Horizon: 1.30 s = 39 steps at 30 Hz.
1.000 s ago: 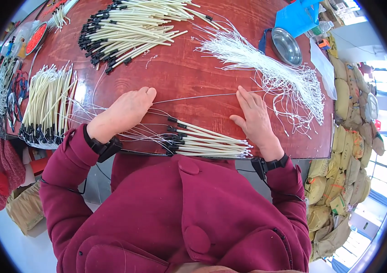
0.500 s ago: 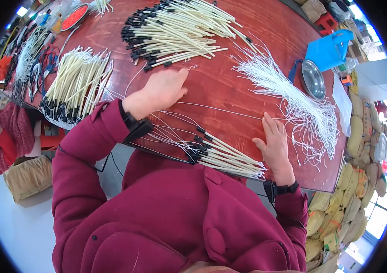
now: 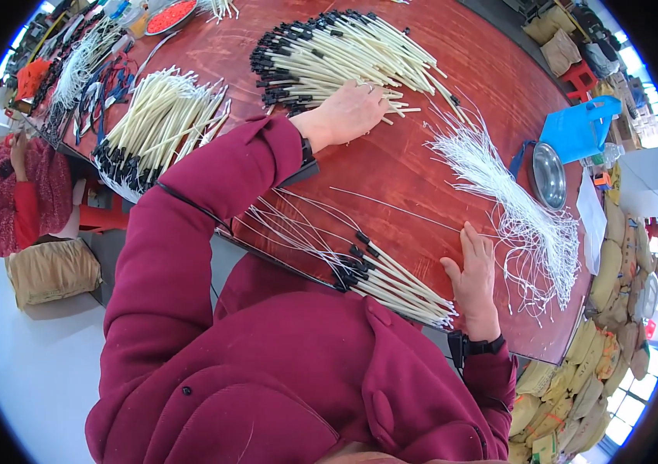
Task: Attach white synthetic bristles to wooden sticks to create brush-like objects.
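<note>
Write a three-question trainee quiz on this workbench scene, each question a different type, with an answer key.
1. True or false: the left hand rests on the large pile of cream tubes with black ends.
2. Multiple choice: the right hand lies flat on (a) the blue bag, (b) the red-brown table, (c) the metal dish.
3. Short answer: which small group of assembled pieces lies at the near table edge, by the right hand?

Key:
1. True.
2. b; the blue bag and metal dish sit farther off.
3. The small bundle of tubes with thin white strands.
</note>
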Each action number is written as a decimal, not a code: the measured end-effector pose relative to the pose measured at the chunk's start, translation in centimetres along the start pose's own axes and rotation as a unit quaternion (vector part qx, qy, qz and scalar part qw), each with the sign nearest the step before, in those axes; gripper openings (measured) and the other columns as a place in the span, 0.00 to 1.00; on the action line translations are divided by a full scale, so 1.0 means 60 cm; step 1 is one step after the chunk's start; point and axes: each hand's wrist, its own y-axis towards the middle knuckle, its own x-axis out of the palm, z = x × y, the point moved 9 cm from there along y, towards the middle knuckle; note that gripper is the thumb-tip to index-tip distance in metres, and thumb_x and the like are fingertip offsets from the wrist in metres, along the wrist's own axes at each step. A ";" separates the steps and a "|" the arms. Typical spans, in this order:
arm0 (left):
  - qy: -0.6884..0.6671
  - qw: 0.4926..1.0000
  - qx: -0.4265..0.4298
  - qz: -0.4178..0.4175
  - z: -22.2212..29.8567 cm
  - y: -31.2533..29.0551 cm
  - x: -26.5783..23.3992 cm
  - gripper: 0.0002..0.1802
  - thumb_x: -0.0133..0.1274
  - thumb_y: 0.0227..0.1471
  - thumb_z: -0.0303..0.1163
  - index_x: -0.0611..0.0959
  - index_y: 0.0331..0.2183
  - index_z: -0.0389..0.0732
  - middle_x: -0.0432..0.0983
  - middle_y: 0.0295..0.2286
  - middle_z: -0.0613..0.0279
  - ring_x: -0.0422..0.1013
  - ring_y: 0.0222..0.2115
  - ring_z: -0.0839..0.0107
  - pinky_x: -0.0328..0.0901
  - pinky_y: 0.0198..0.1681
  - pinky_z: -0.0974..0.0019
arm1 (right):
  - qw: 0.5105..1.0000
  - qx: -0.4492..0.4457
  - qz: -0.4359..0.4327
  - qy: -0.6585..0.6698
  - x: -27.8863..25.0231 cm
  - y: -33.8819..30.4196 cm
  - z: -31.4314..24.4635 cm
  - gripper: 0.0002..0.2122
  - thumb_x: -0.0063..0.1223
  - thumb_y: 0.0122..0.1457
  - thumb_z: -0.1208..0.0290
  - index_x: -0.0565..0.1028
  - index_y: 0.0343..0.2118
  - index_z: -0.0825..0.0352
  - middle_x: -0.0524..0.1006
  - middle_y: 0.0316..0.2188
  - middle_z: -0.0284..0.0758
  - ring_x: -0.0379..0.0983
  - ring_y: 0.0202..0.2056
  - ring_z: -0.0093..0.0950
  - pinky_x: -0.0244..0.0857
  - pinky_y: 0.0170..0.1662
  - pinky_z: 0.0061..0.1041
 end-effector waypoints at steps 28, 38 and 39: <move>-0.334 0.929 -0.156 -0.040 0.016 -0.282 -0.098 0.04 0.54 0.58 0.24 0.79 0.38 0.37 0.76 0.33 0.53 0.75 0.34 0.49 0.68 0.37 0.55 | 1.000 0.001 0.028 -0.013 0.007 0.005 0.000 0.35 0.65 0.56 0.52 0.71 0.57 0.79 0.71 0.59 0.47 0.67 0.56 0.45 0.63 0.59 0.41; -0.345 0.926 -0.149 -0.038 0.025 -0.273 -0.094 0.05 0.54 0.58 0.24 0.79 0.38 0.37 0.76 0.34 0.53 0.75 0.35 0.48 0.69 0.38 0.55 | 1.000 0.020 0.005 -0.012 0.007 0.005 -0.004 0.36 0.64 0.57 0.53 0.68 0.59 0.79 0.69 0.60 0.49 0.66 0.59 0.48 0.61 0.62 0.41; -0.343 0.927 -0.147 -0.033 0.026 -0.271 -0.094 0.04 0.54 0.58 0.25 0.79 0.37 0.38 0.76 0.33 0.53 0.75 0.35 0.48 0.69 0.38 0.54 | 1.000 0.020 0.004 -0.011 0.006 0.005 -0.004 0.36 0.64 0.57 0.53 0.68 0.59 0.79 0.69 0.60 0.49 0.66 0.59 0.48 0.61 0.62 0.41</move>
